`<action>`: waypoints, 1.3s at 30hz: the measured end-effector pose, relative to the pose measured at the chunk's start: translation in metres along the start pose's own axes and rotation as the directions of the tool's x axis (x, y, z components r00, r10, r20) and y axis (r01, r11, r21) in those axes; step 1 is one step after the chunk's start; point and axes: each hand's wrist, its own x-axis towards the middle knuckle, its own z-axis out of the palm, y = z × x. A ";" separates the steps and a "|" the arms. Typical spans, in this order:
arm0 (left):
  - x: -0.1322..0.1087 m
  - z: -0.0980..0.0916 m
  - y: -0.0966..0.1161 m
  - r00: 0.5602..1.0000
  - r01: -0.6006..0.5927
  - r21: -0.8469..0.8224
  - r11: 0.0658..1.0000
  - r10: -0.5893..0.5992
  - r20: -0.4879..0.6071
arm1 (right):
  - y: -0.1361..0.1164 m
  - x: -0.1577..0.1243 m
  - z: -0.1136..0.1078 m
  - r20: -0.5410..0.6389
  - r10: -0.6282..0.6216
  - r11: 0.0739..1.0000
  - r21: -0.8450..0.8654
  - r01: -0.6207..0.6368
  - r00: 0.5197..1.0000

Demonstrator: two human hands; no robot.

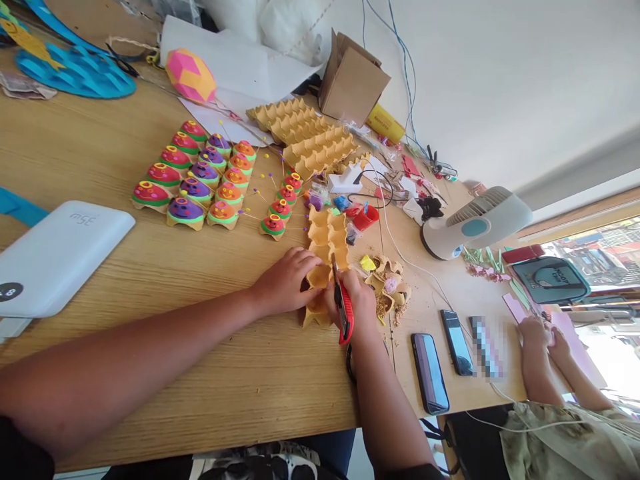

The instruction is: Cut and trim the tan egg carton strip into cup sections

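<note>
A yellow egg carton strip (319,230) lies on the wooden table in front of me. My left hand (286,283) grips its left edge, with the thumb and fingers bent around the cups. In my right hand (361,301) is a red utility knife (345,315), its blade extended over the middle of the carton. Just right of that hand sits a heap of torn carton scraps (400,293). Painted carton caterpillars stand beyond my left hand; the nearest is a short red-and-green one (281,208).
Longer painted rows (193,173) stand left of centre. Uncut cartons (320,143) and a cardboard box (353,80) lie behind. A white fan (477,220), two phones (430,373) and a cable are on the right. Another person's hands (543,337) hold pink paper. A white device (65,260) is at left.
</note>
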 end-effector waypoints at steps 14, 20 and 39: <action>0.001 -0.001 0.002 1.000 0.014 -0.018 1.000 -0.014 0.004 | 0.000 -0.004 0.001 -0.009 -0.004 1.000 -0.005 0.004 1.000; 0.001 0.000 0.001 1.000 0.020 -0.014 1.000 -0.020 0.011 | -0.001 -0.001 0.001 -0.019 -0.005 1.000 -0.023 0.004 1.000; 0.001 0.000 0.000 1.000 0.014 -0.034 0.999 -0.014 -0.003 | -0.001 -0.007 -0.005 -0.055 -0.015 1.000 0.005 0.016 0.998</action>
